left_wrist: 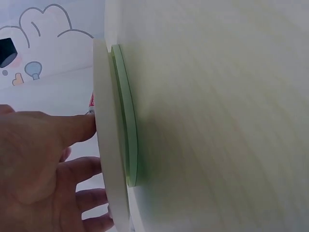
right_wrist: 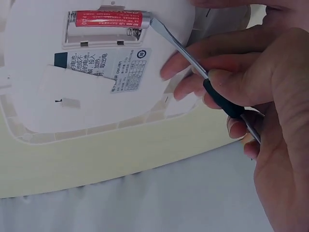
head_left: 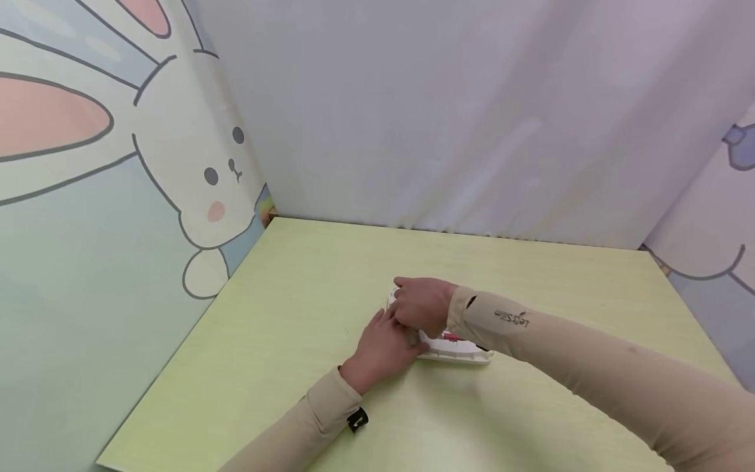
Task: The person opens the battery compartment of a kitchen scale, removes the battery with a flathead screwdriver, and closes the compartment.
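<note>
A white plastic device [head_left: 457, 355] lies on the table with its battery compartment facing up. My left hand [head_left: 383, 347] holds its left corner, thumb at the near rim and other fingers over the edge. My right hand [head_left: 423, 305] reaches across and grips a flat-bladed screwdriver [right_wrist: 222, 99] by its dark handle. In the right wrist view the blade tip meets the end of a red and silver battery [right_wrist: 111, 19], which sits in one slot. Bare springs show in the slot beside it. A small white cover [right_wrist: 75, 89] lies on the device, partly over a printed label [right_wrist: 130, 72].
The pale yellow-green table [head_left: 307, 282] extends around the device. A white curtain [head_left: 413, 118] hangs behind its far edge, and a rabbit-printed panel [head_left: 106, 275] stands on the left. Under the device's rim, a light green edge [left_wrist: 126, 116] shows close to the tabletop.
</note>
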`<act>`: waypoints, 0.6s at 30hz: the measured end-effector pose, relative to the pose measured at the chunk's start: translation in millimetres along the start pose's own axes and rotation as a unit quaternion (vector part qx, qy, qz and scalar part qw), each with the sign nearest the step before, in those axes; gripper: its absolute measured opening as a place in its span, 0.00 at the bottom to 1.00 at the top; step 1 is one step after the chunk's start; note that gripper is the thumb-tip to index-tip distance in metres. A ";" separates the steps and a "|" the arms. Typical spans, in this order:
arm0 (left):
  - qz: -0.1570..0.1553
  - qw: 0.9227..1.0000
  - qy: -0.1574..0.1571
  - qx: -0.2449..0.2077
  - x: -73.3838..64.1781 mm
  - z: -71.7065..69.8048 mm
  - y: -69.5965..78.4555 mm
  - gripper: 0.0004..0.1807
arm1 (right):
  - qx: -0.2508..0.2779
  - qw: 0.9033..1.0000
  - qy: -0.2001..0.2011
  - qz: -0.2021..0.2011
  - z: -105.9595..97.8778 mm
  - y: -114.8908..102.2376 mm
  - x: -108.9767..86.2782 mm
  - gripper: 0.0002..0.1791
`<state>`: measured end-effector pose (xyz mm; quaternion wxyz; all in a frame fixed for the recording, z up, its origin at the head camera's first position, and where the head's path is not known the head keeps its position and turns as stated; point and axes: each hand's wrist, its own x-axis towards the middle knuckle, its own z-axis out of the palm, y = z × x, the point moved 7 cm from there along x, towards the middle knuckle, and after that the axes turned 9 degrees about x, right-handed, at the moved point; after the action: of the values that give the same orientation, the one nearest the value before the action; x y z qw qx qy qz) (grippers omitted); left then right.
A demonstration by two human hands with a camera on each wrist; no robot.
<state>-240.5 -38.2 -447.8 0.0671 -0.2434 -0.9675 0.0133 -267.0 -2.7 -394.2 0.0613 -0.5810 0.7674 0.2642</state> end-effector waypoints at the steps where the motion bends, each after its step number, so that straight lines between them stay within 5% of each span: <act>1: 0.000 1.000 -0.001 0.003 0.8 0.6 0.2 0.23 | 0.004 1.000 -0.003 0.001 0.5 0.8 0.1 0.05; 8: -0.001 1.000 -0.013 0.001 4.8 1.4 0.1 0.27 | 0.013 0.999 0.038 0.015 2.6 8.6 -12.2 0.08; 11: 0.001 1.000 -0.030 0.007 6.1 2.4 0.5 0.31 | 0.078 0.993 0.060 0.060 10.4 21.6 -27.5 0.11; 14: -0.002 0.999 -0.049 0.011 7.1 5.4 0.2 0.33 | 0.192 0.969 0.081 0.131 26.9 39.4 -45.9 0.03; 18: -0.012 0.998 -0.063 0.007 6.4 8.1 -1.0 0.35 | 0.330 0.912 0.110 0.218 55.6 51.0 -65.7 0.09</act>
<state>-247.6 -36.0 -455.0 0.0079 -0.2298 -0.9726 0.0345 -305.2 89.7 -398.1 0.1057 -0.3714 0.9203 -0.0624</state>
